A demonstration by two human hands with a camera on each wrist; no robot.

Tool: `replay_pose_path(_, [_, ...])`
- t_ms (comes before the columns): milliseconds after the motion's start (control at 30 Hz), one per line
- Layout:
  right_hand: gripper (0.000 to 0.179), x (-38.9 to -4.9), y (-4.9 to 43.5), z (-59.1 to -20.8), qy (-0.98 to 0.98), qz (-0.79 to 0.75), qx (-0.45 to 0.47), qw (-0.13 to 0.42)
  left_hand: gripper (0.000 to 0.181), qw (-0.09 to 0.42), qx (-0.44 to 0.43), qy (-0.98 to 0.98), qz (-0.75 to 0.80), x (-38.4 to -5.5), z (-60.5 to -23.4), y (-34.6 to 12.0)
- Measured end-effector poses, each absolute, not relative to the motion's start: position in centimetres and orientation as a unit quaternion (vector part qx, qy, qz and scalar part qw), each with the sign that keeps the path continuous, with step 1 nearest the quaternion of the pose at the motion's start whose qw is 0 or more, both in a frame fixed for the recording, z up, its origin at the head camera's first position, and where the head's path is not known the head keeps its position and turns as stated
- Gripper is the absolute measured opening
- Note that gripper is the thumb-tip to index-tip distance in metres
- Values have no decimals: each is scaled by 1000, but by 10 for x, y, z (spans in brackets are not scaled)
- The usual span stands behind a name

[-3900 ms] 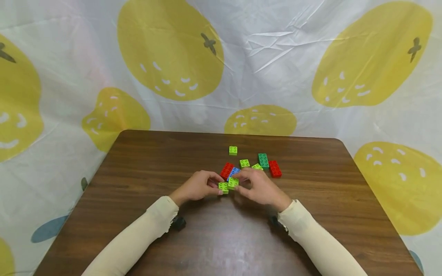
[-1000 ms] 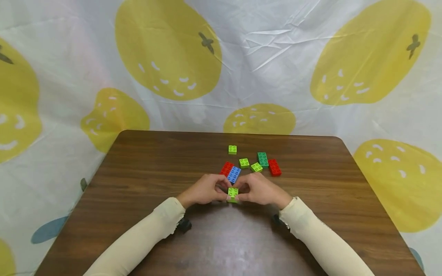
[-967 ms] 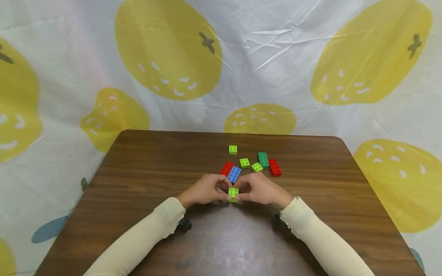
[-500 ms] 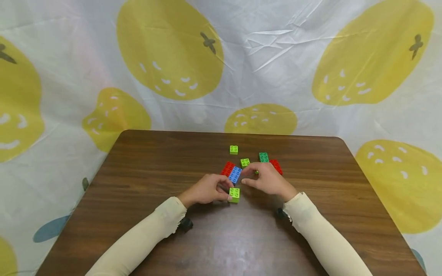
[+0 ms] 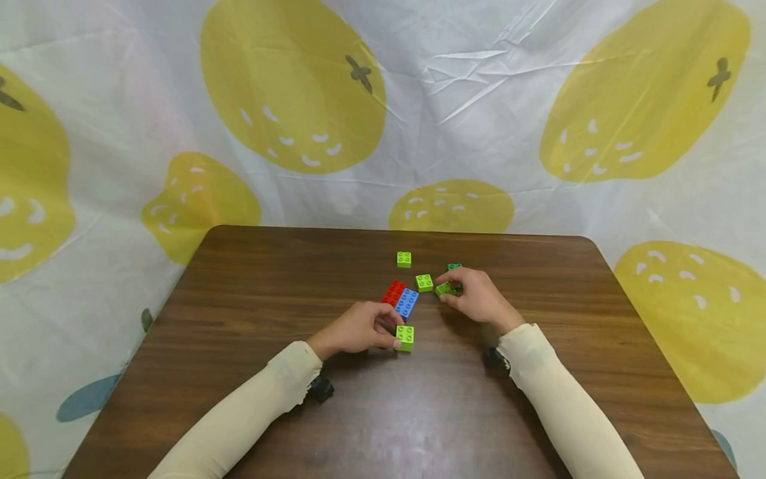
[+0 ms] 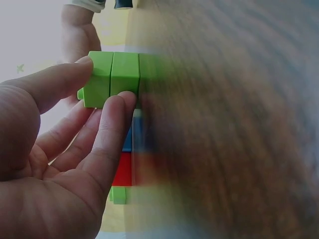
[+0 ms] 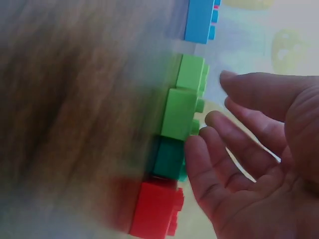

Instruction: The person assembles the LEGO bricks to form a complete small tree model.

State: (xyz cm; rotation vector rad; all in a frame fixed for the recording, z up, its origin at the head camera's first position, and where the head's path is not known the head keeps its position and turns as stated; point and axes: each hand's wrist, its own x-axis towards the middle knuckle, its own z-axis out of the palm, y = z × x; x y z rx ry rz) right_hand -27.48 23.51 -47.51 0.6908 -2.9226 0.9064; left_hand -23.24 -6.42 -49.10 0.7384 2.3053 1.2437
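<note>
the left hand (image 5: 357, 327) has its thumb and fingers pinched on a lime stack (image 5: 405, 338), two stubby bricks one atop the other, studs up. from the wrist view we'd say it's standing on the table (image 5: 269, 279), in front of the blue brick (image 5: 407, 302).

the right hand (image 5: 481, 298) is parted, thumb and fingers either side of the loose lime brick (image 5: 443, 289). we don't see a grip there, and we can't tell if any fingertip is brushing it. that brick lies on the table with the dark green brick (image 7: 168, 159) right behind it and the red brick (image 7: 154, 209) beyond, plus another lime brick (image 5: 424, 283) just beside it.

handling-wise, these look like hard toy plastic, so we'd expect them to be light, stiff and tough to break. the smooth sides might be a touch slippery, and one that light could skid if nudged. we'd go for two opposite flat side walls, thumb against forefinger, and leave the studs uncovered. for the stack, we'd hold low enough to catch the bottom brick too, so the seam probably won't pop.
</note>
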Motion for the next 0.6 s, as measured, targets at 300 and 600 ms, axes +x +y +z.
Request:
replay_pose_path(300, [40, -280, 238, -478, -943, 255, 212, -16, 32, 213, 263, 828, 446, -232, -489, -65])
replay_pose_path(600, [36, -279, 235, -477, -942, 261, 205, -48, 33, 217, 265, 826, 447, -232, -489, -65])
